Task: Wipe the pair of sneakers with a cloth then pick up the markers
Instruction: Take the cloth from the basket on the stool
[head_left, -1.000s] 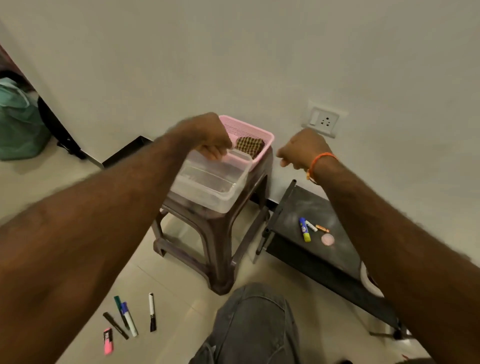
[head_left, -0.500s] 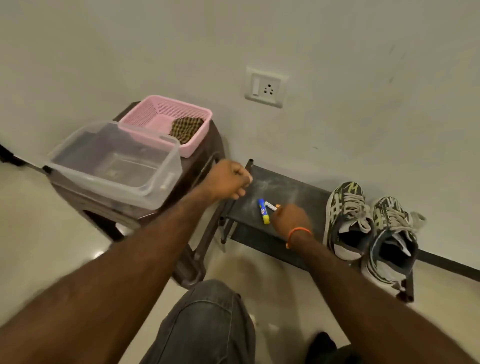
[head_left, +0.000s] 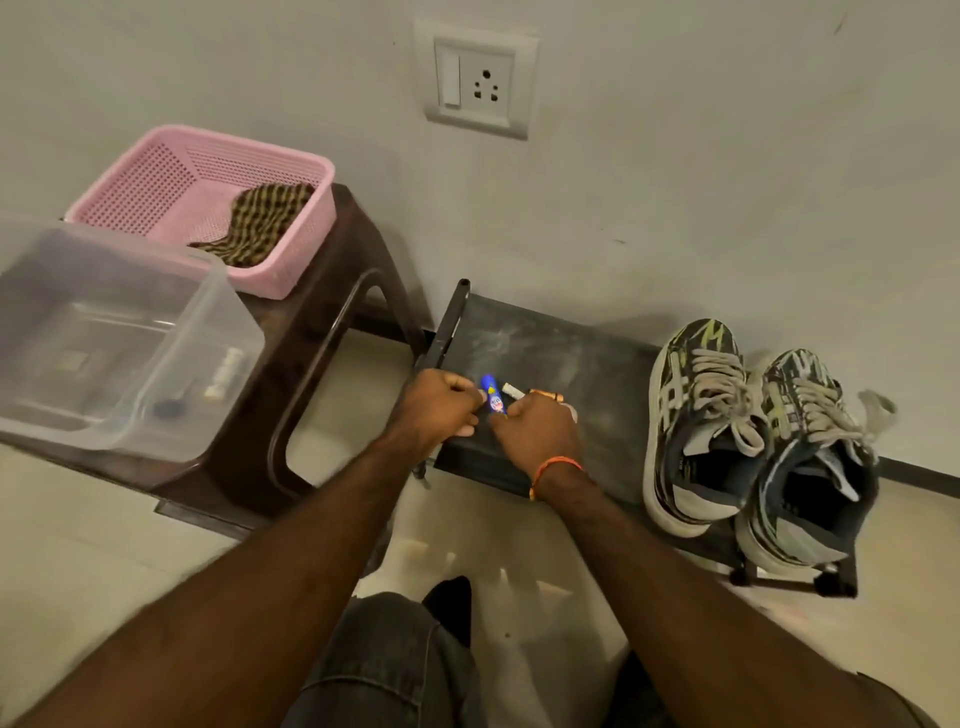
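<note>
On a low black rack (head_left: 550, 343) with a dusty, scuffed flat top, set on the floor against a pale wall, both hands meet over a small cluster of markers. The left hand (head_left: 436, 410) is fisted, knuckles up, its fingers curled at the rack's front left edge; whether its grip holds anything cannot be told. The right hand (head_left: 540, 431), with an orange thread band at the wrist, is also curled knuckles up, its fingertips at the lower end of a short blue marker (head_left: 493, 397) with a printed label; the grip seems to pinch it, though the contact is blurred. Just beyond the right knuckles lie a thin white marker (head_left: 511, 391) and an orange marker (head_left: 545, 396), side by side on the rack top. Both forearms reach forward from the bottom of the view. At the rack's right end stands the pair of sneakers (head_left: 748, 431), dark with pale streaks, grey laces and thick white soles, touching each other. To the left, a dark brown plastic stool (head_left: 332, 332) carries a pink perforated basket (head_left: 306, 260) holding a checked brown and yellow cloth (head_left: 265, 221), and a clear plastic tub (head_left: 208, 374) in front. A white wall socket (head_left: 478, 80) sits above.
</note>
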